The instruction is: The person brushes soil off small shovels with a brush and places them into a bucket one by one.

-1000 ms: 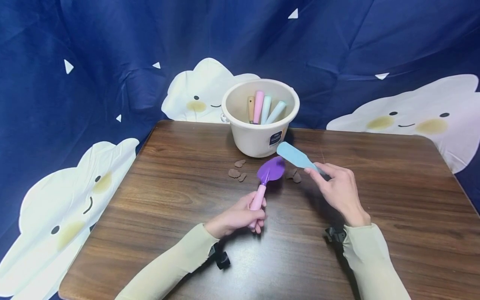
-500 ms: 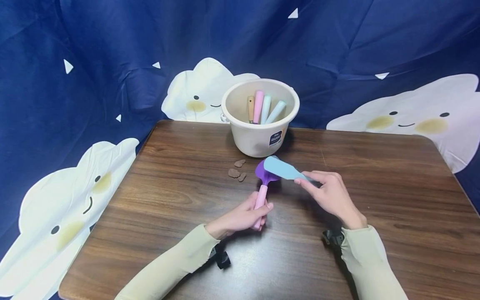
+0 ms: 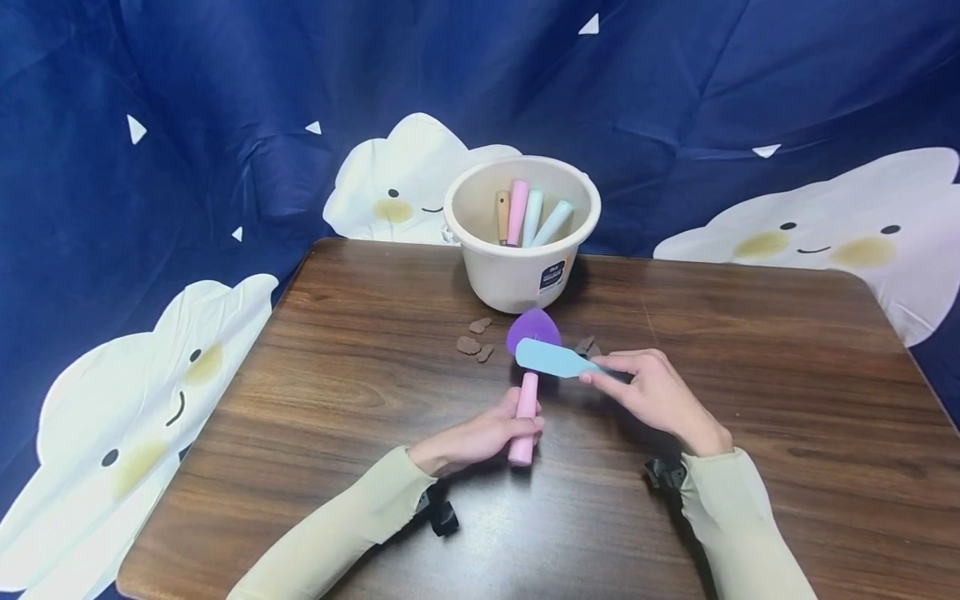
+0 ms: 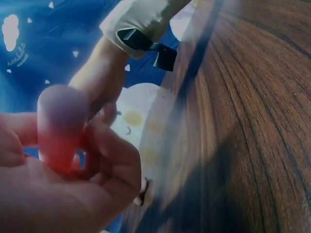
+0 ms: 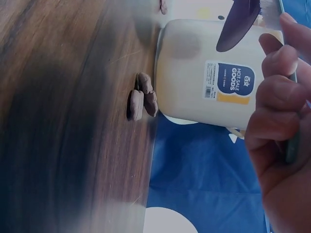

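My left hand (image 3: 487,432) grips the pink handle of a small hand trowel (image 3: 531,329) with a purple blade, held above the table and pointing away from me. My right hand (image 3: 660,396) holds a light blue brush (image 3: 553,358) by its handle. Its flat back overlaps the lower part of the trowel's blade in the head view. Pale bristles (image 5: 269,13) show beside the purple blade in the right wrist view. In the left wrist view, the rounded end of the pink handle (image 4: 60,126) rises between thumb and fingers. Several brown lumps (image 5: 137,104) lie below the tools.
A cream bucket (image 3: 506,279) stands at the far edge of the wooden table (image 3: 360,375), holding several tools with pink, brown and pale blue handles (image 3: 553,223). More brown lumps (image 3: 468,345) lie left of the trowel. A blue curtain (image 3: 480,67) hangs behind.
The brush has swept left and toward me, from right of the trowel's tip to over the lower blade. The trowel has turned to point straighter away, its handle end now showing below the left hand.
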Demonstrator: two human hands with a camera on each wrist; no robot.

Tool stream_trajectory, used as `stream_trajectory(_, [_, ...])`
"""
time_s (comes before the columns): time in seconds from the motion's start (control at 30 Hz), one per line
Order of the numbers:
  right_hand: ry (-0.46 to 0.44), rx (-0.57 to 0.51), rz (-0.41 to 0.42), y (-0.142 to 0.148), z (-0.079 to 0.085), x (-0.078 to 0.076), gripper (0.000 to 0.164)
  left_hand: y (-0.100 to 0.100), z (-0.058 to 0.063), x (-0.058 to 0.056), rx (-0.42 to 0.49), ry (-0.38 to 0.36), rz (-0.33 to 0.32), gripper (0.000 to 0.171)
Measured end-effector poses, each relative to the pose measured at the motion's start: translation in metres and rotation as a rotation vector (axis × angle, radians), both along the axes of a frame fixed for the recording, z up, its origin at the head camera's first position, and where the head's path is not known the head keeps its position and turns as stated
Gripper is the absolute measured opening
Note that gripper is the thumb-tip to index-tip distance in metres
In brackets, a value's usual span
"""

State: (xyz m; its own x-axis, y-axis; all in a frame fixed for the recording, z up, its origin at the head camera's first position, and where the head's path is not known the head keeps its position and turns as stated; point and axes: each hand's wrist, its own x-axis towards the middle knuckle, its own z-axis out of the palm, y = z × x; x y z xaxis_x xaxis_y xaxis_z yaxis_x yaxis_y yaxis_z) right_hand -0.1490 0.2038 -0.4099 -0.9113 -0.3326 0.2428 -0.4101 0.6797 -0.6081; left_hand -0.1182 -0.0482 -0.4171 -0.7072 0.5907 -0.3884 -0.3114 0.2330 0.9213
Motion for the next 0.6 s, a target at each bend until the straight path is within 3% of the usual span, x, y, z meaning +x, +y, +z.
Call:
stream_trajectory(0.23, [-0.091, 0.009, -0.012, 0.0078, -0.0005, -0.004, 0.035, -0.0059, -0.0029, -0.0018, 0.041, 0.065, -0.095, 0.04])
stream_trajectory(0.47, [-0.126, 0.027, 0.004, 0.0094, 0.0017, -0.0058, 0.035, -0.0072, -0.0036, -0.0021, 0.04, 0.11, -0.123, 0.027])
stream_trajectory(0.6, [-0.134, 0.023, 0.005, 0.0101, 0.003, -0.0074, 0.035, -0.0064, -0.003, -0.0021, 0.044, 0.1, -0.117, 0.029])
